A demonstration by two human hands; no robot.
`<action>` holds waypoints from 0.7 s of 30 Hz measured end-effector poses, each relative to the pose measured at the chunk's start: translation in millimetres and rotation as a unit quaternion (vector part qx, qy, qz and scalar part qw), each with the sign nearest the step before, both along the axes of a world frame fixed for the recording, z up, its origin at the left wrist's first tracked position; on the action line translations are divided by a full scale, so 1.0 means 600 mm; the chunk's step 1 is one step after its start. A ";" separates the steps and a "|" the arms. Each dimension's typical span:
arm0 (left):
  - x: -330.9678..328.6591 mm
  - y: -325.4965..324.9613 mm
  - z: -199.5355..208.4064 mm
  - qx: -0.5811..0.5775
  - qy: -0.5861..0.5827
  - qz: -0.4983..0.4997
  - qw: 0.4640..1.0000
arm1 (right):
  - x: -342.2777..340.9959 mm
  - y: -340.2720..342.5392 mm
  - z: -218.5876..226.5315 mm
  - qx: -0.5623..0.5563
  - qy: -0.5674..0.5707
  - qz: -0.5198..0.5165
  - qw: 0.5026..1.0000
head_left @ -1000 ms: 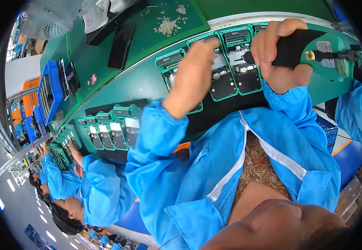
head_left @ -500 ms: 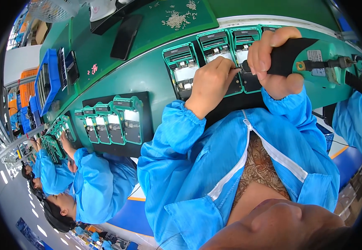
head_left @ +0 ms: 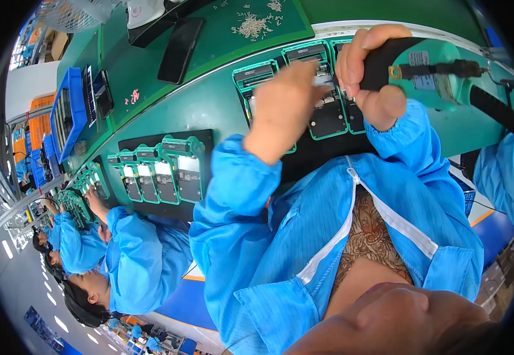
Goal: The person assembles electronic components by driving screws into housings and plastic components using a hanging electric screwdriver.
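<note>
The right hand [head_left: 372,77] is wrapped firmly around a black-and-green power tool [head_left: 408,56], above the right end of a row of green-framed electronic units [head_left: 329,121]. These lie along the near edge of the green surface [head_left: 224,109], partly on a black mat. The left hand [head_left: 283,109] hovers over the same row, its fingers partly curled; whether they pinch anything, I cannot tell. Further left along that edge, four similar units [head_left: 162,177] rest on another black mat [head_left: 206,154]. A black smartphone [head_left: 180,50] lies toward the far edge, near a pile of small pale pieces [head_left: 252,26].
</note>
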State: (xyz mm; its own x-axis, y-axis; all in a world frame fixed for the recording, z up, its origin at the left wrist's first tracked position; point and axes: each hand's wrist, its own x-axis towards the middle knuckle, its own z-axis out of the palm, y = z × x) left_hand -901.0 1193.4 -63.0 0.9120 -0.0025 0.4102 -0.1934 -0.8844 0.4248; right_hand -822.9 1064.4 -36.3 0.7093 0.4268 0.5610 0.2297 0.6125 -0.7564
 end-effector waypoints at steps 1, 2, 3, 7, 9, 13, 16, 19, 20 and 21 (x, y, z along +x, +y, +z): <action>0.011 0.026 0.013 -0.043 0.013 0.019 0.999 | 0.008 0.001 -0.002 -0.001 -0.003 -0.012 1.000; 0.024 0.054 0.030 -0.054 -0.003 0.057 0.997 | 0.015 0.003 -0.005 -0.003 -0.006 -0.020 1.000; 0.039 0.083 0.045 -0.017 -0.050 0.071 0.996 | 0.024 0.003 -0.011 0.013 -0.026 -0.016 0.999; 0.104 0.185 -0.015 -0.035 0.052 0.042 0.997 | 0.038 0.016 -0.029 0.022 -0.035 0.005 0.999; 0.117 0.202 -0.046 -0.044 0.103 -0.006 0.994 | 0.042 0.021 -0.042 0.019 -0.045 0.005 0.999; 0.130 0.211 -0.059 -0.053 0.126 -0.029 0.990 | 0.048 0.017 -0.048 0.010 -0.038 0.005 0.999; 0.133 0.211 -0.057 -0.044 0.124 -0.047 0.990 | 0.049 0.013 -0.051 0.001 -0.034 -0.007 0.999; 0.132 0.211 -0.059 -0.076 0.117 -0.048 0.989 | 0.049 0.011 -0.058 -0.007 -0.032 -0.006 0.999; 0.131 0.212 -0.061 -0.076 0.117 -0.048 0.989 | 0.049 0.011 -0.059 -0.007 -0.031 -0.006 0.999; 0.130 0.214 -0.062 -0.070 0.117 -0.048 0.990 | 0.048 0.011 -0.059 -0.009 -0.026 0.002 1.000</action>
